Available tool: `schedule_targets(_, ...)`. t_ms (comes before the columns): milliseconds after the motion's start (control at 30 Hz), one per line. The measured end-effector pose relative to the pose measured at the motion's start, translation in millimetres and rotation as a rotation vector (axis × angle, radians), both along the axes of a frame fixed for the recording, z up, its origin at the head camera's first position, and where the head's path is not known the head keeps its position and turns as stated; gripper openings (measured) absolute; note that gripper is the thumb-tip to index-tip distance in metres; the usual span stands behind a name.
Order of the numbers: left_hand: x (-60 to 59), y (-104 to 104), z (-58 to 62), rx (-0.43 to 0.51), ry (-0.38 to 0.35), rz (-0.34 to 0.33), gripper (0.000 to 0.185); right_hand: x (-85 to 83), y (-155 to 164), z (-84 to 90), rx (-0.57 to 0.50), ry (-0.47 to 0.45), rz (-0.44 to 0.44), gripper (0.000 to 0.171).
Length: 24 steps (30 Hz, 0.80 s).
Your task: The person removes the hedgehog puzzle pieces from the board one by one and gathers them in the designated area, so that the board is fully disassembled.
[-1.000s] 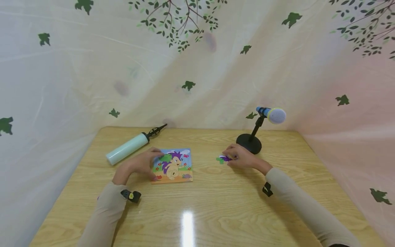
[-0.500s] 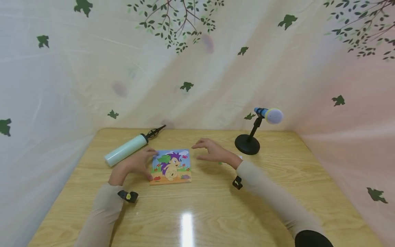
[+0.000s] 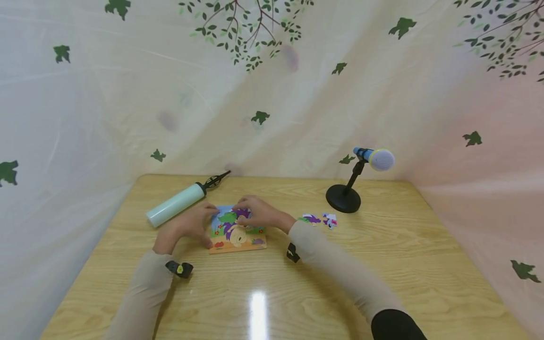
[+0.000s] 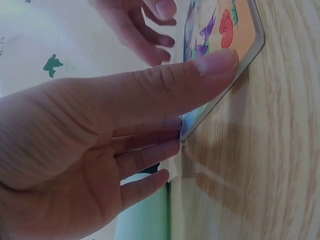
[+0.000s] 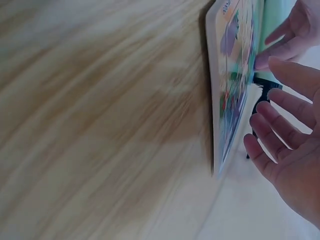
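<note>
A bright glare spot is seen on the wooden counter [image 3: 382,264] nearest the camera in the head view, between two sleeves in beige. A small black clip is worn at each wrist.

Further in, the puzzle [image 3: 238,231] lies flat on the counter, in the middle and a bit to the left. A purple animal, a green bush and red spots are painted on it. The left hand [image 3: 189,225] is laid at the left edge of the puzzle. The right hand [image 3: 259,213] is placed over its top part.

From the head view alone, the way the fingers lie is hard to make out. The left wrist view shows it better: the thumb [image 4: 190,75] is stretched straight along the puzzle's [image 4: 220,55] edge and pressed on it, and the other fingers are kept close together and touch the side of the board. The right wrist view shows the right hand [image 5: 287,140] above the puzzle [image 5: 232,85] with the fingers [image 5: 267,130] a little spread and bent; a piece pinched in them cannot be made out.

To the right of the puzzle, two loose pieces [image 3: 318,219] are left on the counter, seen only in the head view. Behind the left hand, a pale green pump [image 3: 176,204] is laid slanted. At the far right, a microphone [image 3: 374,158] is held on a black stand [image 3: 343,197]. A curtain [image 3: 272,94] printed with leaves is hung behind it all.
</note>
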State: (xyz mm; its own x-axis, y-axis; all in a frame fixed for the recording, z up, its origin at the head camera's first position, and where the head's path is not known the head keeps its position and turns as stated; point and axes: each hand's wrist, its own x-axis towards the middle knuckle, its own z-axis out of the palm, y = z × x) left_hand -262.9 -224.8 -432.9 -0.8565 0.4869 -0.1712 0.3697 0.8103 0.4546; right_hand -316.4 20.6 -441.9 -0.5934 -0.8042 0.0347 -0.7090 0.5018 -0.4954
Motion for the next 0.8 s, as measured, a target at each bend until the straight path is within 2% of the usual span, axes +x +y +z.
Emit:
schedule_targets(300, 0.2, -2, -1.6, 0.009, 0.017, 0.003, 0.099, -6.7, -24, -1.7, 0.032, -0.076, -0.030, 0.053)
schedule_targets(633, 1.1, -2, -1.0, 0.073, -0.006, 0.028, 0.098, -8.4, -33, -3.2, 0.087, -0.113, -0.073, 0.055)
schedule_targets(800, 1.6, -2, -0.5, 0.065, -0.014, 0.038, 0.098, -9.0, -34, -2.7, 0.094, -0.120, -0.080, 0.055)
